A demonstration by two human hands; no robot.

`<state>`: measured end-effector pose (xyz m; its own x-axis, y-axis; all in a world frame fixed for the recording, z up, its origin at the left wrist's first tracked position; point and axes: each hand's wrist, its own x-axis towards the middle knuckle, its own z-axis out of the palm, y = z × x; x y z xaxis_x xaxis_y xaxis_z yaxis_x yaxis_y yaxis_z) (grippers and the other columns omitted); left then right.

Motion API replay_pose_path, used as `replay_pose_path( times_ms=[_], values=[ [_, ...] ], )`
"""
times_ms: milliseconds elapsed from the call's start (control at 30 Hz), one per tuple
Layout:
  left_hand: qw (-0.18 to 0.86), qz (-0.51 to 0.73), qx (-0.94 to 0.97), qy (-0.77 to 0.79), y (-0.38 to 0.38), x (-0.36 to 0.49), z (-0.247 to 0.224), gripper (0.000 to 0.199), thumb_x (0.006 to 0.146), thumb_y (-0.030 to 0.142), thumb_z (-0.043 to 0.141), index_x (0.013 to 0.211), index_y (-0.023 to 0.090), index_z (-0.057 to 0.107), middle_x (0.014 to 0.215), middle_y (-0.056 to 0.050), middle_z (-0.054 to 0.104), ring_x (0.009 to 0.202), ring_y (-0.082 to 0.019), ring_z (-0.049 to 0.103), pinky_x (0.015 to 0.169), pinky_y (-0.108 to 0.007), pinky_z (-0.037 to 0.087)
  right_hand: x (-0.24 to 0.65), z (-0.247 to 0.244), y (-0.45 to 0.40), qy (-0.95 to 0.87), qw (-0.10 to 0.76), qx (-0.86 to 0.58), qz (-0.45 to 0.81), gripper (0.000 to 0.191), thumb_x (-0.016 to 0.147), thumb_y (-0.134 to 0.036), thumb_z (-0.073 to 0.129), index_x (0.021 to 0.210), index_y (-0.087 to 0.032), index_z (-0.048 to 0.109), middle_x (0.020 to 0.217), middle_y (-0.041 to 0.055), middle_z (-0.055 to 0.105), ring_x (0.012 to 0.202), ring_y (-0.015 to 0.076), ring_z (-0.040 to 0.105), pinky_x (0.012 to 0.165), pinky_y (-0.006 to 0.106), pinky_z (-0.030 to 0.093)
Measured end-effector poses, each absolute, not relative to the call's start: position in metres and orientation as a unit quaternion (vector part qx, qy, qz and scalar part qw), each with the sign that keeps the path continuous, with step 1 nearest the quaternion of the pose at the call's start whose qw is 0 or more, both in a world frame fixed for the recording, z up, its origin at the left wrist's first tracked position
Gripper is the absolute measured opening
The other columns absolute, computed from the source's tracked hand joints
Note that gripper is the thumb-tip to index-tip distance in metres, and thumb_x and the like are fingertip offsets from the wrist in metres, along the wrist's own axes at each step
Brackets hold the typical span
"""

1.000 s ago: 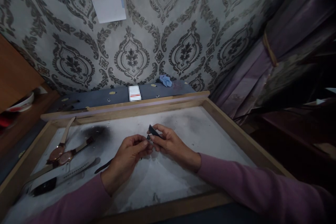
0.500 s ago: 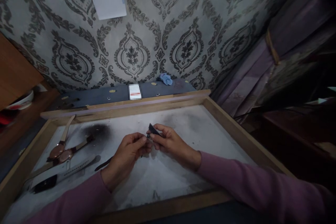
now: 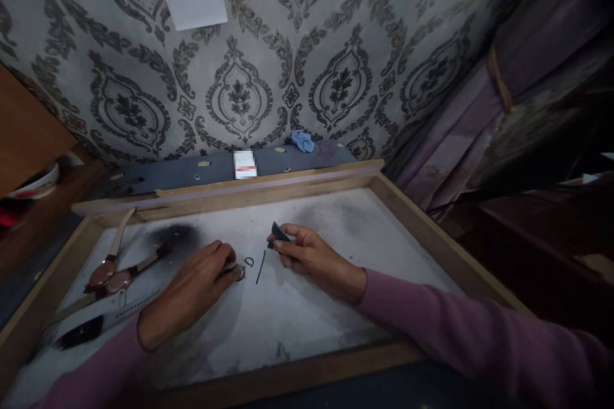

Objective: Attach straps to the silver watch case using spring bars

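My right hand (image 3: 309,259) pinches a small dark flat piece (image 3: 281,233) between thumb and fingers, above the tray's white floor; its exact kind is unclear. My left hand (image 3: 196,284) is low over the floor to the left, with thumb and fingers closed about a small round watch (image 3: 238,271). Part of the watch is hidden behind the fingers. Between the hands lie a small dark loop (image 3: 249,262) and a thin dark stick-like piece (image 3: 260,267).
Watches with rosy dials (image 3: 102,273) and straps lie at the tray's left, beside a pale strap with a black end (image 3: 79,332). A wooden rim (image 3: 451,249) surrounds the white floor. Behind it are a pixelated white box (image 3: 245,165) and a crumpled blue cloth (image 3: 302,140).
My left hand has moved left and down, away from my right hand, onto the watch. The dark loop and thin piece now show between the hands. My right hand has barely moved.
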<state>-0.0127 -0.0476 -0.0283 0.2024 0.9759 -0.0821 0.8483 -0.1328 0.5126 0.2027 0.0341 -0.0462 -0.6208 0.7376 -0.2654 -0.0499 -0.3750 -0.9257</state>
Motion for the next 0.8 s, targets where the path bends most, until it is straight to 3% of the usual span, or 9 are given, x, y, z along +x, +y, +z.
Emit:
replay_pose_path(
  times_ms=[267, 467, 600, 700, 800],
  values=[
    [0.201, 0.130, 0.750, 0.616, -0.052, -0.014, -0.042, 0.005, 0.087, 0.022, 0.049, 0.083, 0.020, 0.049, 0.082, -0.002, 0.056, 0.076, -0.019, 0.052, 0.067, -0.032, 0.038, 0.202, -0.045, 0.033, -0.490, 0.255, -0.354, 0.755, 0.013, 0.079, -0.024, 0.064, 0.089, -0.015, 0.060, 0.055, -0.0046, 0.048, 0.046, 0.0048, 0.033, 0.043, 0.020, 0.020],
    [0.243, 0.130, 0.733, 0.621, -0.048, -0.012, -0.035, 0.011, 0.087, 0.025, 0.048, 0.078, 0.019, 0.049, 0.082, -0.003, 0.056, 0.078, -0.020, 0.052, 0.068, -0.032, 0.037, 0.203, -0.044, 0.032, -0.496, 0.250, -0.345, 0.756, 0.021, 0.076, -0.031, 0.067, 0.090, -0.015, 0.060, 0.053, -0.0052, 0.048, 0.045, 0.0054, 0.033, 0.044, 0.021, 0.018],
    [0.436, 0.200, 0.657, 0.581, -0.038, -0.007, -0.029, 0.016, 0.086, 0.033, 0.047, 0.078, 0.020, 0.048, 0.069, 0.002, 0.051, 0.061, -0.014, 0.048, 0.056, -0.026, 0.035, 0.203, -0.044, 0.033, -0.502, 0.246, -0.333, 0.759, 0.025, 0.077, -0.034, 0.068, 0.091, -0.015, 0.060, 0.050, -0.0059, 0.047, 0.044, 0.0054, 0.031, 0.044, 0.022, 0.014],
    [0.594, 0.236, 0.544, 0.543, -0.033, 0.001, -0.024, 0.025, 0.083, 0.043, 0.051, 0.082, 0.019, 0.048, 0.059, 0.007, 0.041, 0.046, -0.008, 0.033, 0.043, -0.022, 0.023, 0.203, -0.043, 0.033, -0.507, 0.249, -0.322, 0.760, 0.028, 0.076, -0.037, 0.068, 0.091, -0.016, 0.059, 0.049, -0.0065, 0.046, 0.043, 0.0050, 0.028, 0.043, 0.022, 0.014],
    [0.662, 0.261, 0.469, 0.524, -0.032, 0.009, -0.023, 0.035, 0.078, 0.051, 0.058, 0.086, 0.017, 0.051, 0.054, 0.011, 0.028, 0.043, -0.006, 0.017, 0.041, -0.022, 0.013, 0.204, -0.039, 0.032, -0.512, 0.252, -0.318, 0.757, 0.029, 0.074, -0.039, 0.069, 0.089, -0.016, 0.059, 0.049, -0.0066, 0.046, 0.043, 0.0051, 0.030, 0.044, 0.021, 0.015]
  ],
)
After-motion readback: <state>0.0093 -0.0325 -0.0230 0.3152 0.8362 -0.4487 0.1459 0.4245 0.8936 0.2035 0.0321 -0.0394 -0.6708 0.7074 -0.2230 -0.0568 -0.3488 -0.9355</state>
